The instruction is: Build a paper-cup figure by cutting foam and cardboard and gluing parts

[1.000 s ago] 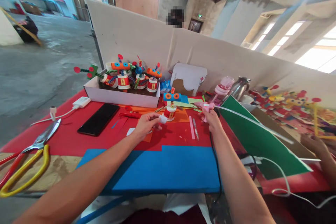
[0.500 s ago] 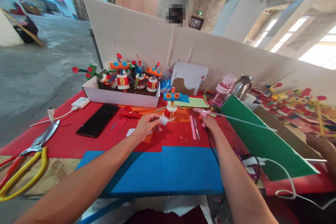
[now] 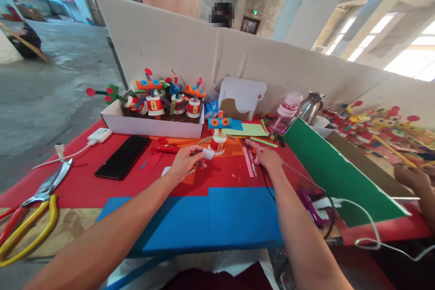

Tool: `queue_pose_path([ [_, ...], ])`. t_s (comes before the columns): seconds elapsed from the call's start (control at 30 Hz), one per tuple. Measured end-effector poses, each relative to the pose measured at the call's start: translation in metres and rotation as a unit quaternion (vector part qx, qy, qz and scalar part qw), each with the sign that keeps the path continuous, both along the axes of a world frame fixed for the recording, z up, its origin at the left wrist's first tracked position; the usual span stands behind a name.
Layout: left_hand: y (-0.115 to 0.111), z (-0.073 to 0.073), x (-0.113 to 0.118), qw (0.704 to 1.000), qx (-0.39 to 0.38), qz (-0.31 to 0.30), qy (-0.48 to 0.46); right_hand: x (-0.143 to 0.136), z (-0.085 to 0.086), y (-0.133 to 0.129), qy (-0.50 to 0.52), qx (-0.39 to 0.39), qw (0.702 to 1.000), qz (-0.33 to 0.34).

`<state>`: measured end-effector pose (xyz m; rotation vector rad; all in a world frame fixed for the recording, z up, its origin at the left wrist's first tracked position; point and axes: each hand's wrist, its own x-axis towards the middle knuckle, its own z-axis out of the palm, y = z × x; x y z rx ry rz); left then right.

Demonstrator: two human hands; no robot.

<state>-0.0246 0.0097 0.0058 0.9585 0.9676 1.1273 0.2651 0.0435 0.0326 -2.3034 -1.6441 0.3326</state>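
Between the thumb and fingers of my left hand [image 3: 186, 159] is a small white piece of paper [image 3: 208, 154]. Just beyond it a paper-cup figure [image 3: 217, 144] stands upright, with a blue head, orange eyes and a spring-like folded arm. My right hand [image 3: 268, 156] grips a pink glue gun [image 3: 249, 143], mostly covered by the fingers. A long clear glue stick [image 3: 304, 176] trails from the gun's back toward the right. Close to that hand lie a pink paper strip [image 3: 248, 162] and a slim pen-like tool [image 3: 253, 165].
At the back left, a white box [image 3: 152, 124] holds several finished figures. A black phone [image 3: 123, 157] and large shears [image 3: 41, 195] lie on the left. Blue sheets [image 3: 193, 219] cover the front edge. On the right are a green board [image 3: 336, 176] and another person's hand [image 3: 413, 176].
My right hand has turned the glue gun, so its glue stick now slants down to the right. My left hand keeps its paper beside the figure. The view has shifted slightly.
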Motion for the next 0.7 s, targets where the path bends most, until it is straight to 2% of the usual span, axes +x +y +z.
queue_pose_path([
  [0.07,0.001,0.001,-0.001,1.000,0.006,0.004,-0.018,-0.012,0.010,-0.001,0.018,0.032,0.998,-0.044],
  [0.1,0.001,0.001,-0.002,0.999,0.012,0.003,-0.030,-0.023,0.014,-0.002,0.046,0.060,0.997,-0.036],
  [0.17,0.001,0.003,-0.004,0.998,0.025,0.006,-0.057,-0.052,0.016,-0.004,0.157,0.109,0.981,0.028],
  [0.2,0.002,0.004,-0.006,0.997,0.032,0.013,-0.068,-0.070,0.014,-0.006,0.247,0.099,0.962,0.058],
  [0.27,0.002,0.007,-0.011,0.995,0.044,0.033,-0.081,-0.104,0.004,-0.010,0.414,0.001,0.900,0.136],
  [0.3,0.002,0.008,-0.014,0.995,0.049,0.039,-0.084,-0.119,-0.003,-0.012,0.476,-0.043,0.863,0.162],
  [0.37,0.003,0.009,-0.019,0.994,0.052,0.027,-0.087,-0.140,-0.017,-0.015,0.566,-0.079,0.800,0.182],
  [0.47,0.004,0.007,-0.022,0.995,0.058,-0.026,-0.078,-0.148,-0.035,-0.019,0.666,-0.088,0.720,0.176],
  [0.53,0.003,0.006,-0.021,0.994,0.072,-0.056,-0.060,-0.143,-0.040,-0.020,0.698,-0.096,0.688,0.171],
  [0.6,0.002,0.004,-0.019,0.992,0.095,-0.072,-0.028,-0.137,-0.042,-0.019,0.709,-0.105,0.676,0.172],
  [0.7,0.002,0.000,-0.016,0.990,0.116,-0.073,0.028,-0.132,-0.042,-0.016,0.710,-0.107,0.676,0.165],
])
